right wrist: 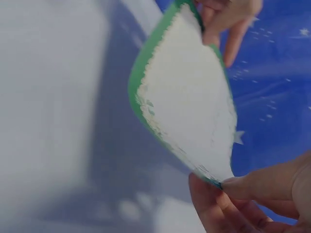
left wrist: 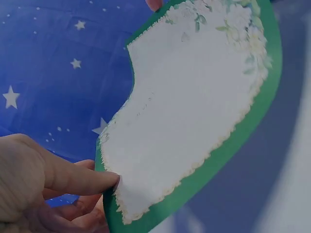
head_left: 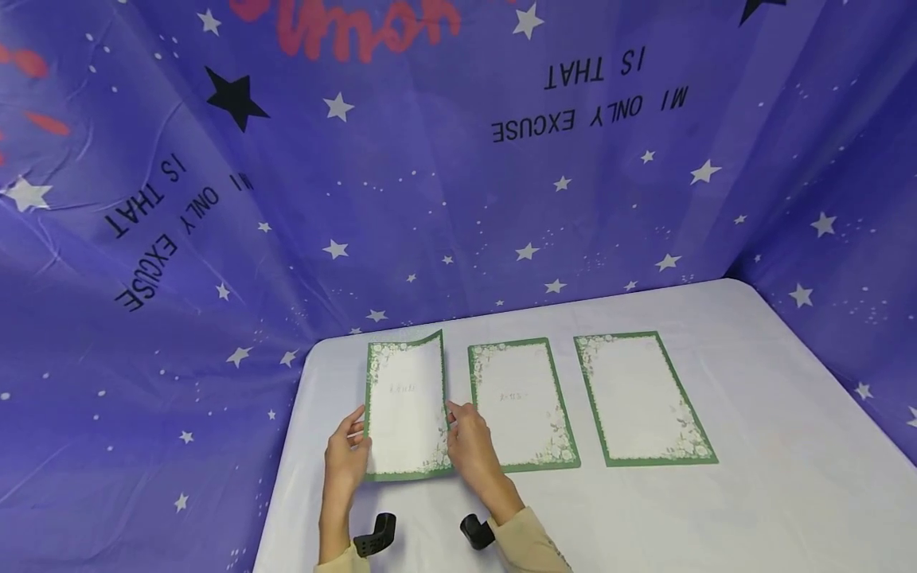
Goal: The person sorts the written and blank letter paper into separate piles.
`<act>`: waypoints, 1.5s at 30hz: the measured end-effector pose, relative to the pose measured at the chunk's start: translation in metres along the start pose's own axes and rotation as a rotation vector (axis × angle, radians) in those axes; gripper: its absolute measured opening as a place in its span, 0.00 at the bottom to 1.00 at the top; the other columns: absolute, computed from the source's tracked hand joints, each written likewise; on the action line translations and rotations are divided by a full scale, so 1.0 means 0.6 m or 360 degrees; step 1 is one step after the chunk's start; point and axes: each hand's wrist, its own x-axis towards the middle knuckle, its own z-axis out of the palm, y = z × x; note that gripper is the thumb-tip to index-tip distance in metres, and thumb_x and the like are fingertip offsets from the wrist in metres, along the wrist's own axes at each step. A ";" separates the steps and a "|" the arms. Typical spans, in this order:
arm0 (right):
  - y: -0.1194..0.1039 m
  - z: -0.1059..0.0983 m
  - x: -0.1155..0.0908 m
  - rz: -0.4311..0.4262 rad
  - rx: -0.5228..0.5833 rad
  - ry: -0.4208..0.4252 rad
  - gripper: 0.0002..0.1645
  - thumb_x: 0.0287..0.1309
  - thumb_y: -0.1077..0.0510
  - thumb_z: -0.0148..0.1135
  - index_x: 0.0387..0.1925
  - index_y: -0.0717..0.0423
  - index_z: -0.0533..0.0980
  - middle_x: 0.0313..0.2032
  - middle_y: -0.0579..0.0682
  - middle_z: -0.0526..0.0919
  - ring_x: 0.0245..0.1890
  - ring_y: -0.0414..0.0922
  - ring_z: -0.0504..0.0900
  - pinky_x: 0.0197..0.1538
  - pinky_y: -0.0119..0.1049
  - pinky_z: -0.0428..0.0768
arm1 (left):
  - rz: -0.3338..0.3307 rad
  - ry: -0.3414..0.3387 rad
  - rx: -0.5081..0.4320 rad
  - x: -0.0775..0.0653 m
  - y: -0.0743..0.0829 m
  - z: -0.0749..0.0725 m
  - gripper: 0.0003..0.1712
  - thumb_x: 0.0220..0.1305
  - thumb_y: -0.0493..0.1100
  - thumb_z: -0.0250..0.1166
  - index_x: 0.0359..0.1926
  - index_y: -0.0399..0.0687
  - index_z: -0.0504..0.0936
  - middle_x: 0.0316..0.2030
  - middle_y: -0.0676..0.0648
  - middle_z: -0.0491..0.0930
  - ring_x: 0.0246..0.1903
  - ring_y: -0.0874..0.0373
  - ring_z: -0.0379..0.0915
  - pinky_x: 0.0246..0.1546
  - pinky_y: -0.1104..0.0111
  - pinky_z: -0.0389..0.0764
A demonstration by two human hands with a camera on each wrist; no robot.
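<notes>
A sheet of paper with a green border and printed white flowers is held up off the table, bowed along its length. My left hand pinches its left edge, thumb on the printed face, as the left wrist view shows. On the opposite edge my right hand pinches the paper between thumb and fingers, seen closely in the right wrist view. Faint handwriting sits near the sheet's middle. Just right of it, a second bordered sheet lies flat, partly behind my right hand, also with small writing.
A third bordered sheet lies flat further right, with no writing that I can make out. All rest on a white-covered table. A purple star-patterned cloth hangs behind and at both sides. Black wrist mounts show below the hands.
</notes>
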 end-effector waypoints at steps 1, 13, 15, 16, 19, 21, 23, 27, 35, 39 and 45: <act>0.003 0.007 -0.003 0.0006 0.0007 -0.0015 0.28 0.55 0.83 0.56 0.59 0.78 0.77 0.38 0.56 0.81 0.30 0.43 0.73 0.32 0.33 0.77 | -0.0001 0.0002 0.0009 0.001 -0.005 0.001 0.32 0.67 0.23 0.55 0.72 0.30 0.70 0.57 0.27 0.75 0.54 0.36 0.73 0.43 0.61 0.76; 0.033 0.038 -0.004 0.0023 -0.0085 -0.0016 0.28 0.52 0.83 0.56 0.58 0.78 0.77 0.36 0.57 0.80 0.30 0.44 0.73 0.32 0.36 0.77 | -0.0050 0.0016 0.0093 0.008 -0.033 0.003 0.31 0.64 0.23 0.57 0.69 0.27 0.72 0.55 0.27 0.77 0.51 0.39 0.74 0.46 0.57 0.76; 0.035 0.041 -0.003 0.0047 -0.0091 -0.0032 0.29 0.52 0.83 0.56 0.59 0.78 0.77 0.36 0.57 0.80 0.30 0.46 0.73 0.33 0.37 0.77 | -0.0060 0.0016 0.0103 0.008 -0.037 0.004 0.31 0.63 0.23 0.57 0.69 0.27 0.72 0.55 0.27 0.77 0.50 0.39 0.74 0.45 0.58 0.75; 0.037 0.042 -0.003 0.0054 -0.0096 -0.0040 0.29 0.52 0.82 0.56 0.59 0.78 0.77 0.36 0.57 0.80 0.30 0.46 0.73 0.33 0.37 0.77 | -0.0064 0.0018 0.0110 0.009 -0.038 0.004 0.31 0.62 0.23 0.57 0.69 0.26 0.72 0.55 0.27 0.77 0.50 0.40 0.74 0.45 0.58 0.75; 0.040 0.046 -0.005 0.0090 -0.0079 -0.0076 0.29 0.53 0.82 0.57 0.60 0.79 0.76 0.37 0.59 0.80 0.31 0.47 0.74 0.34 0.39 0.78 | -0.0069 0.0025 0.0128 0.010 -0.042 0.005 0.32 0.61 0.22 0.57 0.68 0.25 0.72 0.54 0.27 0.78 0.49 0.41 0.74 0.44 0.60 0.74; 0.041 0.048 -0.006 0.0112 -0.0065 -0.0093 0.29 0.53 0.82 0.58 0.60 0.80 0.75 0.37 0.59 0.79 0.32 0.47 0.74 0.34 0.40 0.78 | -0.0076 0.0028 0.0138 0.011 -0.044 0.005 0.32 0.60 0.21 0.57 0.68 0.24 0.72 0.54 0.27 0.77 0.49 0.41 0.74 0.44 0.60 0.74; 0.043 0.050 -0.008 0.0130 -0.0058 -0.0104 0.30 0.53 0.82 0.58 0.61 0.81 0.74 0.38 0.59 0.79 0.32 0.48 0.74 0.35 0.40 0.78 | -0.0073 0.0027 0.0151 0.011 -0.047 0.005 0.33 0.58 0.21 0.59 0.67 0.23 0.72 0.53 0.27 0.77 0.49 0.40 0.74 0.45 0.60 0.74; 0.046 0.053 -0.008 0.0163 -0.0045 -0.0123 0.30 0.54 0.81 0.57 0.62 0.81 0.73 0.40 0.61 0.79 0.35 0.51 0.76 0.39 0.43 0.81 | -0.0075 0.0034 0.0167 0.011 -0.054 0.005 0.35 0.54 0.21 0.63 0.66 0.22 0.73 0.52 0.26 0.78 0.48 0.39 0.75 0.44 0.62 0.75; 0.046 0.057 -0.005 0.0179 -0.0082 -0.0135 0.30 0.54 0.82 0.58 0.61 0.83 0.73 0.44 0.66 0.79 0.42 0.58 0.81 0.46 0.50 0.83 | -0.0085 0.0029 0.0172 0.015 -0.064 0.008 0.37 0.50 0.21 0.64 0.65 0.20 0.72 0.50 0.25 0.79 0.46 0.39 0.76 0.40 0.64 0.77; 0.047 0.059 -0.004 0.0188 -0.0112 -0.0153 0.31 0.51 0.83 0.58 0.60 0.83 0.73 0.43 0.66 0.77 0.38 0.53 0.77 0.44 0.48 0.81 | -0.0103 -0.0010 0.0219 0.018 -0.070 0.010 0.38 0.49 0.21 0.64 0.66 0.18 0.71 0.49 0.25 0.78 0.46 0.37 0.76 0.42 0.59 0.78; 0.047 0.063 -0.002 0.0175 -0.0155 -0.0189 0.31 0.49 0.84 0.59 0.59 0.84 0.74 0.41 0.65 0.75 0.37 0.50 0.75 0.44 0.46 0.81 | -0.0104 -0.0036 0.0258 0.021 -0.078 0.010 0.38 0.49 0.20 0.65 0.65 0.17 0.71 0.47 0.28 0.78 0.45 0.40 0.76 0.43 0.60 0.77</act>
